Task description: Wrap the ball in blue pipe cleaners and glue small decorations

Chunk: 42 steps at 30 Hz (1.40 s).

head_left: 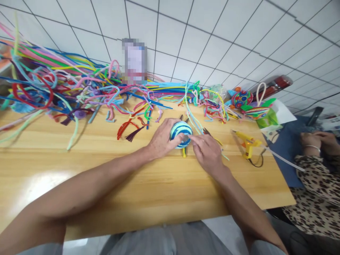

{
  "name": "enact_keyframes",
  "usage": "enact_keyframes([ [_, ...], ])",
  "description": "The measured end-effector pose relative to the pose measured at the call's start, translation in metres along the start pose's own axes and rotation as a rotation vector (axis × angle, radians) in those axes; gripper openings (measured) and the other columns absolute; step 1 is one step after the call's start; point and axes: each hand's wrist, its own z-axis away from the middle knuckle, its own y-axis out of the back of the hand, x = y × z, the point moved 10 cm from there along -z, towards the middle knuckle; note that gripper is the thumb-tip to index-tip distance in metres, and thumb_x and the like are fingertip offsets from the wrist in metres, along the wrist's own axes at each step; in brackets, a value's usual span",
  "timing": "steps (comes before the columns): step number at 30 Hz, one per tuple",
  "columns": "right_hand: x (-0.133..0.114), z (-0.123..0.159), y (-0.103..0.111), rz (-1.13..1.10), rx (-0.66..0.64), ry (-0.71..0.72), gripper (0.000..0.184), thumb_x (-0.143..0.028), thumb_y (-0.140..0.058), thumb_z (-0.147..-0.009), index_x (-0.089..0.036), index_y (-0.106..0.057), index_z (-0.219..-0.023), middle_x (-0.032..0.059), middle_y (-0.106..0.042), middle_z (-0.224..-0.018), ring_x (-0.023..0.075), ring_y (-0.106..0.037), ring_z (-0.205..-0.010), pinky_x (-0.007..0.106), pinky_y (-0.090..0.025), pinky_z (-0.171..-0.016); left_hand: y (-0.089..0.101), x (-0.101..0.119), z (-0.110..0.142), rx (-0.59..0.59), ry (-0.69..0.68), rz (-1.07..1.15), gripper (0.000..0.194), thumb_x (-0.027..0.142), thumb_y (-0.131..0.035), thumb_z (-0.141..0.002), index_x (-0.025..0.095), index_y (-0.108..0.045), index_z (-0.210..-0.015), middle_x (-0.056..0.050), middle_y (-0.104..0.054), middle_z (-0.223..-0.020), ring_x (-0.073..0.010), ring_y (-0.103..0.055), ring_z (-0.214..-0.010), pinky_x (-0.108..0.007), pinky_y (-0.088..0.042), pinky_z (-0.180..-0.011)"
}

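Observation:
A round ball (181, 126), wound in bands of blue and mint-green fuzzy pipe cleaner, is gripped by my left hand (164, 140), with the thumb across its front. My right hand (208, 150) meets the ball's right side, fingers closed and fingertips against its middle; whatever they pinch is hidden. Light green pipe cleaner strands (193, 119) run from the back of the table down toward my right hand. Beneath the ball, a yellow-and-green handle (184, 152) of some tool sticks out. Dark pointed tool tips (206, 131) show just behind my right hand.
Heaped pipe cleaners (87, 83) line the wall along the table's back. A purple tassel (135, 134) lies left of my hands. To the right are a yellow glue gun (248, 143) with its cord and decorated balls (241, 97). Another person's hands (313, 142) rest beyond the table's right edge.

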Motion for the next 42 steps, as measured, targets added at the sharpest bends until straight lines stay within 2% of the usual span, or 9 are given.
enact_keyframes([
  [10,-0.001,-0.003,-0.001,-0.034,0.015,-0.025,0.041,-0.007,-0.056,-0.101,-0.022,-0.064,-0.138,0.0078,-0.075,-0.102,0.0216,-0.07,-0.092,0.036,-0.057,-0.083,0.001,0.006,0.0,-0.032,-0.005,0.002,0.043,0.043,-0.052,-0.102,0.015,-0.052,-0.134,-0.018,-0.062,-0.132,-0.0296,-0.059,-0.126,-0.048,-0.048,-0.112],
  [15,0.001,-0.002,-0.003,-0.042,-0.007,-0.063,0.036,-0.01,-0.056,-0.102,-0.022,-0.066,-0.134,0.008,-0.075,-0.103,0.0214,-0.071,-0.094,0.036,-0.058,-0.085,0.001,0.006,0.0,-0.043,0.005,0.005,0.041,0.042,-0.052,-0.103,0.018,-0.05,-0.135,-0.016,-0.062,-0.133,-0.0282,-0.058,-0.127,-0.048,-0.048,-0.112],
  [23,0.005,0.0,-0.004,-0.087,-0.003,-0.102,0.033,-0.013,-0.056,-0.102,-0.021,-0.068,-0.132,0.0091,-0.075,-0.106,0.0229,-0.071,-0.096,0.037,-0.058,-0.084,0.001,0.005,0.0,-0.069,0.013,0.044,0.037,0.039,-0.043,-0.108,0.017,-0.051,-0.136,-0.015,-0.062,-0.135,-0.0259,-0.056,-0.129,-0.045,-0.045,-0.115],
  [29,0.008,0.0,-0.007,-0.093,-0.044,-0.147,0.033,-0.017,-0.055,-0.104,-0.022,-0.067,-0.134,0.009,-0.075,-0.105,0.0233,-0.071,-0.096,0.038,-0.058,-0.086,-0.001,0.004,-0.002,-0.097,0.024,-0.001,0.042,0.041,-0.051,-0.102,0.019,-0.049,-0.137,-0.016,-0.062,-0.136,-0.0286,-0.057,-0.13,-0.047,-0.046,-0.113],
  [34,0.007,-0.001,-0.004,-0.112,-0.018,-0.13,0.029,-0.015,-0.055,-0.104,-0.022,-0.067,-0.13,0.0078,-0.074,-0.101,0.022,-0.07,-0.092,0.036,-0.057,-0.082,0.0,0.005,-0.005,-0.115,0.04,-0.027,0.039,0.04,-0.053,-0.099,0.018,-0.052,-0.132,-0.015,-0.064,-0.13,-0.0288,-0.059,-0.125,-0.047,-0.049,-0.11],
  [42,-0.001,-0.001,-0.004,-0.154,-0.007,-0.111,0.031,-0.013,-0.055,-0.103,-0.023,-0.068,-0.129,0.0081,-0.073,-0.104,0.0221,-0.07,-0.095,0.037,-0.058,-0.084,0.0,-0.005,-0.012,-0.125,0.2,0.015,0.041,0.047,-0.061,-0.091,0.019,-0.051,-0.12,-0.012,-0.065,-0.12,-0.0267,-0.063,-0.108,-0.046,-0.053,-0.098],
])
